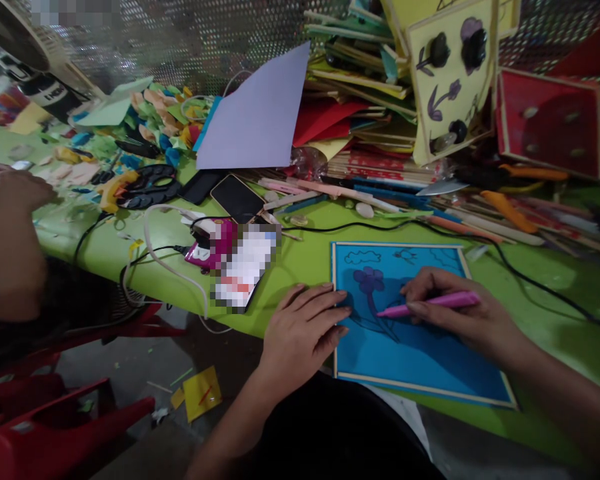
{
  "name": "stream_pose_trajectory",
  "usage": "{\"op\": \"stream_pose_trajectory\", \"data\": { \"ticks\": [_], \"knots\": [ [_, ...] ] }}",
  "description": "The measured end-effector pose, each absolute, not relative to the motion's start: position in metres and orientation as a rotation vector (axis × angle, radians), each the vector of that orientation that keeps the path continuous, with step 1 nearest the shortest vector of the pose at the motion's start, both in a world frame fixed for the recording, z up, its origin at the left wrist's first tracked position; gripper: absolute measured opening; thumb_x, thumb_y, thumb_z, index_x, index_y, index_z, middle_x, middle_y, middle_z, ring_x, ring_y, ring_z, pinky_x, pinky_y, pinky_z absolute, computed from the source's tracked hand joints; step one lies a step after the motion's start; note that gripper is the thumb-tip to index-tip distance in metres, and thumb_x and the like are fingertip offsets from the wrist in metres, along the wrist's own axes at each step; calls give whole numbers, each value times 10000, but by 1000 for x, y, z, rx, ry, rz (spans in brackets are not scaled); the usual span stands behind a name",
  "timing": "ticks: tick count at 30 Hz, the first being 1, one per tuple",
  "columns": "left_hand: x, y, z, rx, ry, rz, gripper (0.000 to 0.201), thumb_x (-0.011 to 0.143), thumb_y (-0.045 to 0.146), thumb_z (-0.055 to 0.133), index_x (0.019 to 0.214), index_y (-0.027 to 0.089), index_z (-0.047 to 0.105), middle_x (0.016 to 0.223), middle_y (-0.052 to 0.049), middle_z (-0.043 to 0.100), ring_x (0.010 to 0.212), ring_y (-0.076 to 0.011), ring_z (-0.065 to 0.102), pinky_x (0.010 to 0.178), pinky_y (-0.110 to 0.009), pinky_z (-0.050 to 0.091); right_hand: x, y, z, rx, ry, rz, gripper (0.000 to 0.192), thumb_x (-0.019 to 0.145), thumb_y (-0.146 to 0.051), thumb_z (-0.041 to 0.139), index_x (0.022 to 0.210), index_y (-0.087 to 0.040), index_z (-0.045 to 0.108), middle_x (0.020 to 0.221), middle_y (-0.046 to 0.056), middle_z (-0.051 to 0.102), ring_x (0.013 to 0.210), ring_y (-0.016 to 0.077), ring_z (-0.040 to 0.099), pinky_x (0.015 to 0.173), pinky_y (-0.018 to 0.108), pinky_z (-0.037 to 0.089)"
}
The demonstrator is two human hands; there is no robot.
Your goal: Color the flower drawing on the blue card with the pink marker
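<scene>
— Where was the blue framed drawing card (pixel 420 360)?

— It lay flat on the green table (pixel 310 257), at five o'clock in the view. The left hand (pixel 303 327) rested at its nine o'clock edge, fingers spread flat and holding nothing.

— And the other hand?

— The right hand (pixel 460 310) had its fingers closed round a pink marker pen (pixel 427 305), tip on the purple flower drawing (pixel 370 283).

— Anything else nearby?

— Another person's hand (pixel 10 193) at nine o'clock, and black scissors (pixel 153 187) at ten.
</scene>
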State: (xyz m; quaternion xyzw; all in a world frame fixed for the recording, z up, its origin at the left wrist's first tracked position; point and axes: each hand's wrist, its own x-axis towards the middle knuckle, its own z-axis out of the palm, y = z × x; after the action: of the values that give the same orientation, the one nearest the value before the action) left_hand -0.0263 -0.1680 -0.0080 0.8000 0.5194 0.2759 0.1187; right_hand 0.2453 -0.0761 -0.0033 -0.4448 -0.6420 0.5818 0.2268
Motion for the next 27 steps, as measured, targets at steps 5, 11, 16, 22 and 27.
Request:
{"op": "stream_pose_trajectory", "data": {
  "ticks": [5,11,16,22,27],
  "knots": [
    [-27,-168,-8,2336,1514,817,201,1012,309,578,1142,256,722,1313,0,728,1276,-194,641,1112,-449,454,246,-75,-3,-1193,-1788,1605,304,823,-531,753,741,-258,647,681,6,618,713,202,571,607,312,409],
    [-27,-168,-8,2331,1517,800,201,1008,303,586,1159,264,714,1328,7,720,1285,-195,633,1118,-454,446,245,-75,-3,-1242,-1763,1527,253,838,-490,757,787,-263,658,685,-1,633,711,190,551,605,301,397],
    [-26,-168,-7,2333,1514,811,192,1009,302,584,1141,256,715,1318,2,726,1270,-201,645,1108,-455,452,245,-76,-1,-1219,-1766,1590,302,822,-516,760,729,-254,643,673,2,621,699,192,567,563,293,385],
    [-26,-167,-8,2335,1508,816,201,1009,297,583,1155,255,715,1319,-4,725,1281,-195,636,1127,-443,433,246,-75,-3,-1225,-1769,1566,267,840,-495,752,772,-256,654,685,0,621,697,183,549,575,289,388],
    [-26,-167,-8,2329,1501,824,203,1012,303,575,1147,250,718,1314,-7,728,1272,-199,641,1113,-452,447,244,-75,-2,-1244,-1755,1573,299,835,-519,750,756,-252,643,658,-4,615,653,173,532,546,278,378]
  ]
}}
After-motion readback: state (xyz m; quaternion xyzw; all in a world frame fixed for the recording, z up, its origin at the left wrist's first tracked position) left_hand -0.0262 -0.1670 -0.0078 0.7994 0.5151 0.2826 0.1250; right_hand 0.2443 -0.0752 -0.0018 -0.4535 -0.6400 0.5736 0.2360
